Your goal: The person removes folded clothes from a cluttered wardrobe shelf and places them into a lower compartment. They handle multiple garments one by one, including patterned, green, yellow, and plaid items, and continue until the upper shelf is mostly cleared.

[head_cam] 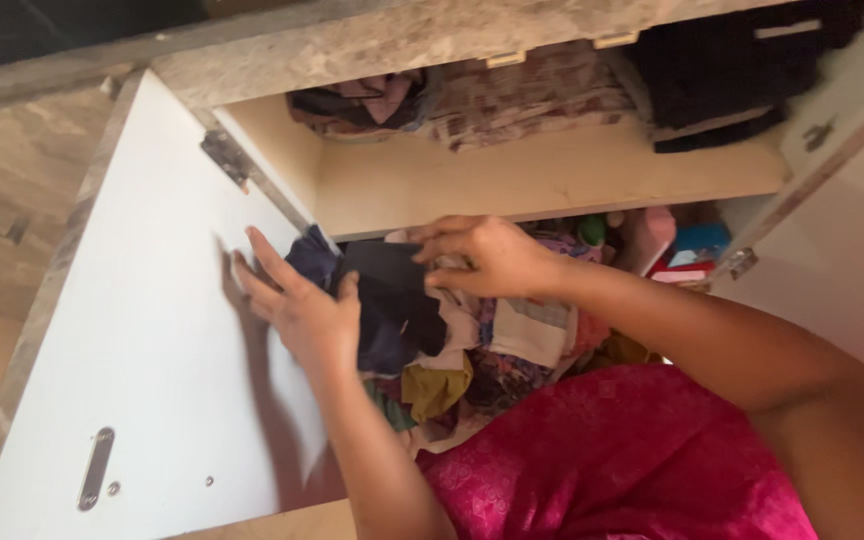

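A heap of mixed clothes (482, 350) fills the lower compartment of an open wardrobe. On top lies a dark navy garment (392, 300). My left hand (297, 300) rests against its left side, fingers spread, thumb on the cloth, next to the white door. My right hand (482, 255) reaches in from the right and pinches the upper edge of the dark garment and a pale cloth beside it. My arm is bare and a pink sleeve (632, 450) shows below.
The white wardrobe door (132, 330) stands open on the left, with a metal hinge (224, 158). A wooden shelf (552, 170) above carries folded patterned clothes (532, 95) and a dark pile (722, 70). A second door (832, 210) is at the right.
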